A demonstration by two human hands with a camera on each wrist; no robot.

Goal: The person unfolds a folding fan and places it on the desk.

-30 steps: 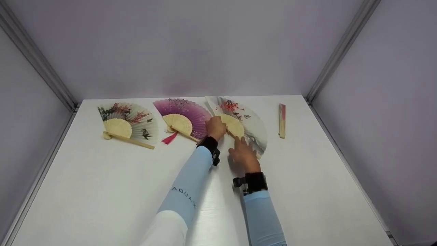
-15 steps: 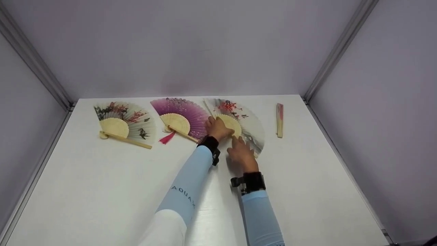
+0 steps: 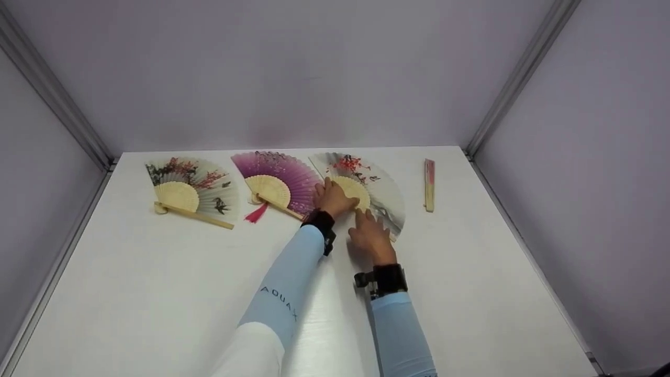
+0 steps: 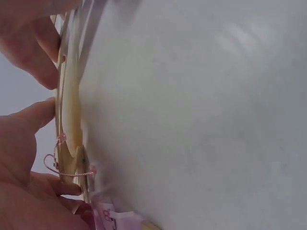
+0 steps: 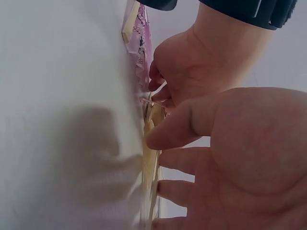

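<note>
My left wrist camera gives me little: the white tabletop (image 4: pixel 201 105) fills most of it, with my white paper fan (image 4: pixel 67 120) seen edge-on as a thin stack of pale bamboo slats and a loop of pink thread near the pivot. Its painted face is hidden there, and my fingers are cut off at the frame's edge. The right wrist view is just as cramped, since my own palm blocks most of the fan.

From the head view, going left to right: a cream folding fan with red blossoms and dark birds (image 3: pixel 191 188) lies spread open at the far left of the table. Next to it is a purple folding fan with a pink tassel (image 3: pixel 277 180), also open, its right edge just beside my left hand.

My left hand (image 3: pixel 331 198) sits on the bamboo base of the white fan (image 3: pixel 377 191), fingers curled over the slats near the pivot; whether they truly pinch it I cannot tell for sure, though the wrist view shows thumb and fingers on either side of the slats. The fan lies flat and spread at the middle back of the table, painted with red blossoms above and grey ink towards its lower right.

My right hand (image 3: pixel 370 235) is close beside the left one, fingers stretched out and resting on the fan's lower guard stick.

Well apart on the right, a closed bamboo fan with a pink edge (image 3: pixel 429 184) lies straight.
</note>
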